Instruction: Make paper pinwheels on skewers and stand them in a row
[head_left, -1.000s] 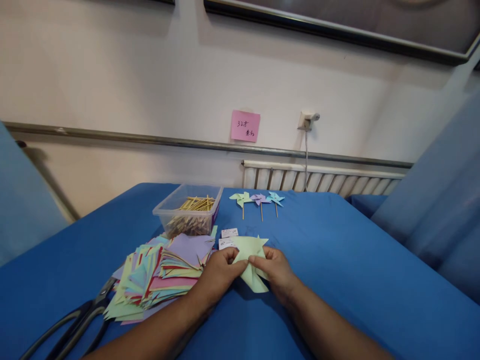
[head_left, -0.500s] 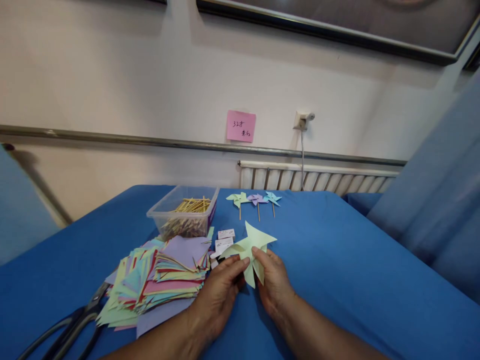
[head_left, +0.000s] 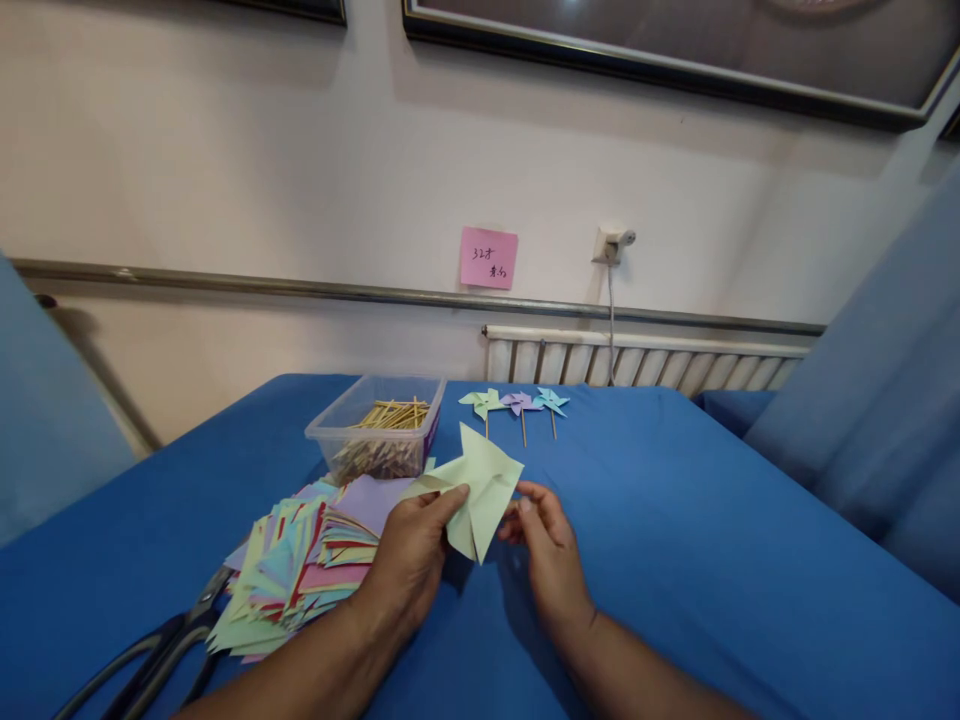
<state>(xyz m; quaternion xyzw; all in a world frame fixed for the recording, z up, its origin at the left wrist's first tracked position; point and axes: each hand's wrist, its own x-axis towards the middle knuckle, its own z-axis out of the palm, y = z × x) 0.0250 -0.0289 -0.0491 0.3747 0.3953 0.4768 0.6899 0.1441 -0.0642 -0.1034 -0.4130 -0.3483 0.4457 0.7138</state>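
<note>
My left hand (head_left: pixel 416 545) pinches a light green paper pinwheel (head_left: pixel 484 485) between thumb and fingers, the thumb pressed on its left side. The paper is cut at the corners, and some of its points are bent inward. My right hand (head_left: pixel 551 545) is just beside the pinwheel's right edge, its fingers loosely curled and apart from the thumb. Nothing shows clearly between them, and whether a fingertip touches the paper I cannot tell. Left of my left hand lies a stack of coloured paper pieces (head_left: pixel 300 560), partly hidden by my forearm.
Scissors (head_left: pixel 176 635) with dark handles lie left of the stack. Behind it stands a clear plastic box (head_left: pixel 337 432) of thin sticks (head_left: pixel 394 415). Three pinwheels on sticks, green (head_left: pixel 484 402), purple (head_left: pixel 519 402) and blue (head_left: pixel 552 400), lie at the back of the blue-covered table (head_left: pixel 675 540).
My right hand has let go of the green pinwheel and moved slightly right. My left hand has shifted up and left with the paper, which is turned and tilted differently.
</note>
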